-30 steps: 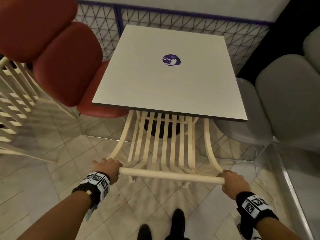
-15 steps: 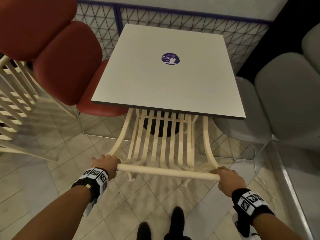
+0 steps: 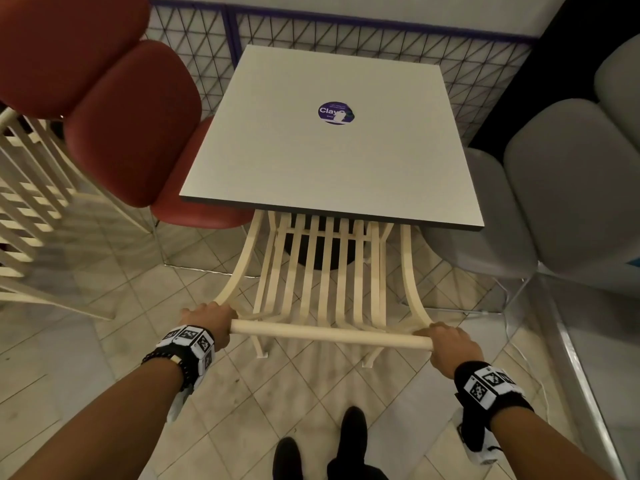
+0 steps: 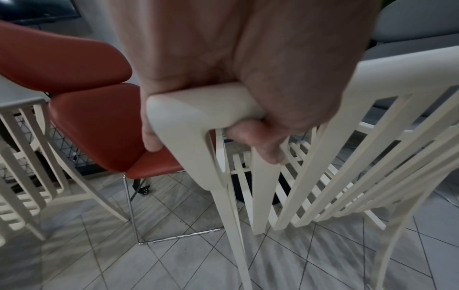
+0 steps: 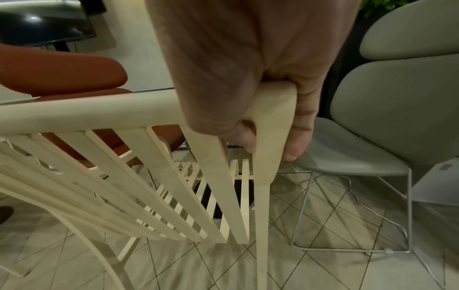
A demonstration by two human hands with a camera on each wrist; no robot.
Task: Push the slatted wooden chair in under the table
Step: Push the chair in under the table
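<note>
Slatted wooden chair (image 3: 325,271), cream-painted, stands at 6 o'clock of the square table (image 3: 329,161). Front of the seat is hidden under the table's near edge; backrest slats and top rail (image 3: 329,335) are outside it, toward the person.

Left hand (image 3: 207,322): grip closed round the left end of the top rail. Left wrist view shows fingers (image 4: 151,137) wrapped over the rounded corner where rail meets side post, thumb (image 4: 258,145) curled underneath against the first slat. No gap between palm and wood.

Right hand (image 3: 450,344): grip closed round the right end of the rail. Right wrist view shows fingers (image 5: 298,137) folded down the outer face of the corner post, thumb tucked inside behind it. Full wrap, firm contact.

Both wrists carry black bands with printed marker squares.

Surroundings: red padded chair (image 3: 114,126) at 9 o'clock of the table, its seat edge under the table corner. Grey padded chair (image 3: 561,188) at 3 o'clock. Second cream slatted chair (image 3: 31,209) at far left. Round purple sticker (image 3: 335,112) on the tabletop. Dark round table base (image 3: 318,251) visible through the slats. Wire mesh panel (image 3: 346,32) at 12 o'clock. Diagonal tiled floor (image 3: 277,393); the person's dark shoes (image 3: 353,427) at 6 o'clock.
</note>
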